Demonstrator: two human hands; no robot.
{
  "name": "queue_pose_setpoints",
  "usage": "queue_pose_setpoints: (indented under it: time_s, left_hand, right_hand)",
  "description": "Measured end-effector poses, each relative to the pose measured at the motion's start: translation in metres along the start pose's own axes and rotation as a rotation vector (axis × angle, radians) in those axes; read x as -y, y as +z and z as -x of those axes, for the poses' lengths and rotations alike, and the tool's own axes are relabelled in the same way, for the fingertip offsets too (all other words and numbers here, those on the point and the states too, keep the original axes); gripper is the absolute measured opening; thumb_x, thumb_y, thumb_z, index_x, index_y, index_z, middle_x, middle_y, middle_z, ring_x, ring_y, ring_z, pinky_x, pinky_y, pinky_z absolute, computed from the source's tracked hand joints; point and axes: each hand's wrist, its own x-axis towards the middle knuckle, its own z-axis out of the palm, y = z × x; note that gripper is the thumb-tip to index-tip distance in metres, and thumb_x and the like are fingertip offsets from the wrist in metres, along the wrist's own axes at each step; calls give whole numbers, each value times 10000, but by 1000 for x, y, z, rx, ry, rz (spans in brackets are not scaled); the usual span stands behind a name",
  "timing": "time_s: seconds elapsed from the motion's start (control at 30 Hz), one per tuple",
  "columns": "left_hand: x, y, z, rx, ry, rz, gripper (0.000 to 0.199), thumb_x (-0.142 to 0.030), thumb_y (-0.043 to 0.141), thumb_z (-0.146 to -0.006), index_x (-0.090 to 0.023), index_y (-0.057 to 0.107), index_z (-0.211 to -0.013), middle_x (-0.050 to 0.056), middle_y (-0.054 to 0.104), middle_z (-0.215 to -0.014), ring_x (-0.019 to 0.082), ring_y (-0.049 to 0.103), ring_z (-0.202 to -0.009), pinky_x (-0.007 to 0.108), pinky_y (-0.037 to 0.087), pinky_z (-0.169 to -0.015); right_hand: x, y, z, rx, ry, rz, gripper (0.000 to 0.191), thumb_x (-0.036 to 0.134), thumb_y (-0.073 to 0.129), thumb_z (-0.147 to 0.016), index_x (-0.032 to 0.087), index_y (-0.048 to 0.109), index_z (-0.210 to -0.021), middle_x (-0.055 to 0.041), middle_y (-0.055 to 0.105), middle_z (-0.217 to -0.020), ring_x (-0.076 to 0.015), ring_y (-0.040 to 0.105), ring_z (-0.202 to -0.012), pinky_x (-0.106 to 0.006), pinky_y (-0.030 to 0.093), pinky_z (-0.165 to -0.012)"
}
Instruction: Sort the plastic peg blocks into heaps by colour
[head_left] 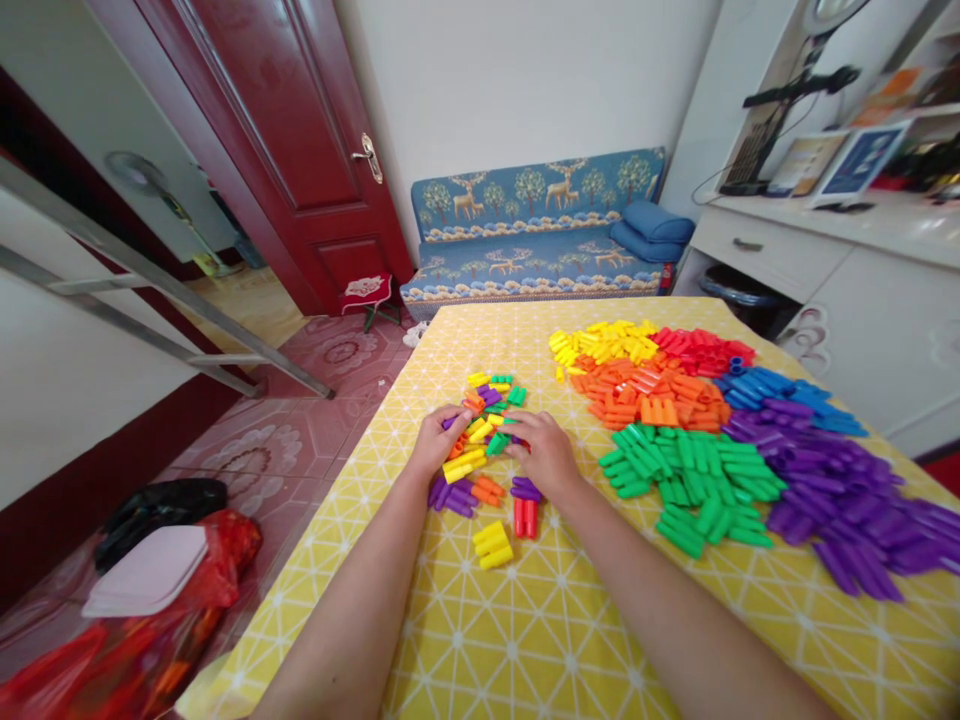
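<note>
Apparently, in the head view, the left hand and right hand both reach the mixed coloured pieces on the table, fingers curled, though whether either grips one I cannot tell. A careless rightward swing of the right forearm could scatter the nearby green pile into the purple one.

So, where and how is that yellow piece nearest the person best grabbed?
Probably by its outer edges, from above and the near side: the yellow piece lies flat, ridges up, with bare cloth before it, while the red piece lies at its far right.
</note>
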Motion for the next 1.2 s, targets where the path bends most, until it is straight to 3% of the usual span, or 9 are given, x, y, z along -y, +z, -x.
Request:
queue_pose_setpoints:
  time_s: [0.1,0.2,0.5,0.6,0.67,0.8,0.93,1.07,1.2]
  left_hand:
    - [-1,-1,1,17,34,6,330,-445,619,-809,-163,745,-926,99,712,-979,231,632,-937,344,462,-897]
    - [-4,-2,2,104,127,39,337,-438,621,-816,-190,733,-1016,101,690,-1082,244,604,-1052,368,423,-983]
    - [-9,-2,3,209,204,80,234,-358,695,-779,-199,759,-938,104,640,-1086,230,586,-1053,360,431,-978]
    - [-7,-1,3,192,174,123,215,-357,692,-781,-177,762,-875,111,648,-1038,225,602,-1001,360,456,-936]
    - [-7,-1,3,176,158,130,219,-363,686,-784,-168,760,-851,112,653,-1004,221,609,-969,359,465,-914]
    - [-8,0,3,159,150,126,248,-397,666,-794,-165,751,-814,103,661,-960,211,613,-934,347,466,-899]
    - [-8,0,4,156,121,141,297,-430,626,-820,-162,752,-794,101,678,-976,214,617,-947,338,456,-911]
    - [-4,1,2,144,118,157,282,-408,625,-829,-156,751,-818,97,688,-965,211,622,-948,330,457,-902]
    - [-1,1,1,130,115,149,269,-397,636,-823,-154,750,-842,95,698,-958,209,627,-941,327,462,-894]
  right_hand:
    - [-1,-1,2,-154,106,-283,278,235,592,-809,271,694,-1064,-32,686,-1122,-212,614,-1054,-402,462,-957]
    - [2,2,3,-157,150,-472,306,280,569,-821,255,675,-1107,-30,681,-1146,-211,615,-1080,-395,459,-970]
    - [13,10,4,-60,124,-383,242,313,548,-850,259,674,-1049,-25,708,-1058,-199,645,-994,-350,468,-902]
    - [12,9,3,-183,211,-496,232,392,536,-863,231,651,-984,-36,725,-928,-201,666,-883,-342,483,-835]
    - [12,5,2,-344,285,-698,265,459,507,-873,220,620,-891,-22,715,-801,-190,670,-799,-338,482,-820]
    - [10,-20,-7,-681,358,-1212,446,604,406,-864,216,554,-701,21,591,-544,-152,607,-563,-351,488,-771]
    - [4,-60,-17,-696,355,-1613,485,517,312,-911,216,508,-586,64,362,-400,-105,435,-414,-319,489,-672]
    - [-4,-97,-22,-786,380,-1763,471,421,240,-951,209,568,-689,89,294,-413,-82,350,-379,-276,482,-637]
    - [-8,-125,-24,-821,404,-1688,436,445,290,-939,206,544,-679,83,329,-431,-77,376,-398,-267,486,-621]
